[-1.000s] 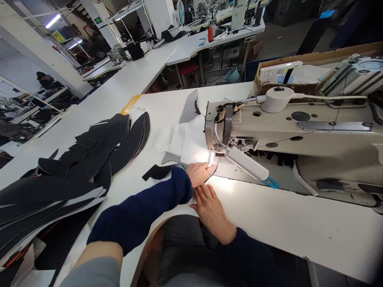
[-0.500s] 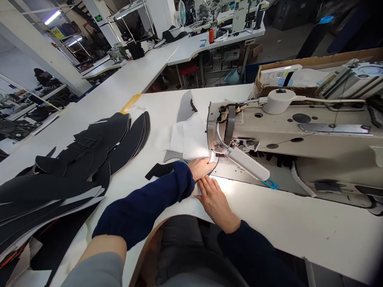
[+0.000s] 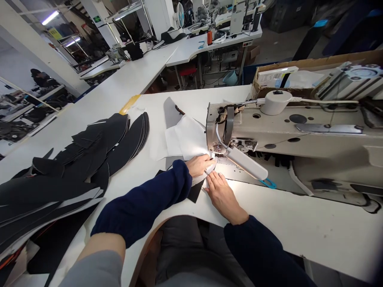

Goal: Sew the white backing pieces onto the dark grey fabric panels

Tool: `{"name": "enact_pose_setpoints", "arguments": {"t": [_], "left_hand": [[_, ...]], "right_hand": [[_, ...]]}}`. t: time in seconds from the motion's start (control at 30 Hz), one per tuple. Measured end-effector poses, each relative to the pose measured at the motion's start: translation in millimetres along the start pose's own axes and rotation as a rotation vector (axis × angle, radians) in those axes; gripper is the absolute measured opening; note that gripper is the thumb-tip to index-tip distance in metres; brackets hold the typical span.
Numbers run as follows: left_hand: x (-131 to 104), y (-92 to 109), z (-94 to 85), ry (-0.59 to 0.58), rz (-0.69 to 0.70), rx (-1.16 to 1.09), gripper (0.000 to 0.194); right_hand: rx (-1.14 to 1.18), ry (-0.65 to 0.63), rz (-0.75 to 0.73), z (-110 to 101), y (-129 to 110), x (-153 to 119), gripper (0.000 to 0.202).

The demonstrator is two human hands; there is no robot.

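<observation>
A light grey and white fabric piece (image 3: 191,137) lies under the head of the sewing machine (image 3: 239,123), at the needle. Close to the presser foot, my left hand (image 3: 199,165) has its fingers bent together on the piece's edge; the thumb is mostly hidden. My right hand (image 3: 223,195) lies flat with fingers stretched out, their tips at the near edge of the fabric. A black fabric strip (image 3: 196,192) sticks out between the two hands. Behind the white part, a grey flap (image 3: 172,113) points away from me.
Stacks of black curved fabric pieces (image 3: 98,147) cover the left of the white table (image 3: 299,223). A white lamp (image 3: 247,162) lights the needle area. Behind the machine stands a cardboard box (image 3: 317,61) with packets. A person (image 3: 43,78) sits far left.
The fabric has turned, its far grey flap swinging left and the black strip now showing between my hands. My right hand has shifted slightly right; my left stays near the needle.
</observation>
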State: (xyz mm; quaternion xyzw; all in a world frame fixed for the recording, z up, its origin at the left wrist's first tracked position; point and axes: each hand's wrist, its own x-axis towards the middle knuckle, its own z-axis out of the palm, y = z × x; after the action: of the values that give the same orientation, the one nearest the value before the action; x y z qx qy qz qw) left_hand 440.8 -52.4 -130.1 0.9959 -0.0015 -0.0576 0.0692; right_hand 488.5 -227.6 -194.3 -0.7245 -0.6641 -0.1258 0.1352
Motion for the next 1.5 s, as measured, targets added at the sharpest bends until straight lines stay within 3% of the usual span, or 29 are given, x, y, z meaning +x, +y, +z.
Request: {"name": "enact_pose_setpoints", "arguments": {"t": [0.1,0.27,0.73,1.03,1.2,1.5], "left_hand": [[-6,-13,-4.1,0.06,0.146,0.097,0.045],[4,-36,-0.8,0.092,0.417,0.211,0.037],[12,-36,19.0,0.193,0.272,0.182,0.035],[10,-42,31.3,0.302,0.392,0.022,0.038],[12,-40,27.5,0.233,0.351,0.068,0.034],[18,-34,18.6,0.167,0.215,0.186,0.03]], "right_hand": [[0.003,0.001,0.009,-2,4,2,0.039],[0.005,0.0,-0.002,-6,5,3,0.037],[-0.008,0.039,0.114,-14,10,0,0.033],[0.038,-0.025,0.045,-24,-12,-16,0.036],[0.126,-0.022,-0.033,-24,-18,-25,0.039],[0.069,0.023,-0.048,-6,-22,-20,0.04]]}}
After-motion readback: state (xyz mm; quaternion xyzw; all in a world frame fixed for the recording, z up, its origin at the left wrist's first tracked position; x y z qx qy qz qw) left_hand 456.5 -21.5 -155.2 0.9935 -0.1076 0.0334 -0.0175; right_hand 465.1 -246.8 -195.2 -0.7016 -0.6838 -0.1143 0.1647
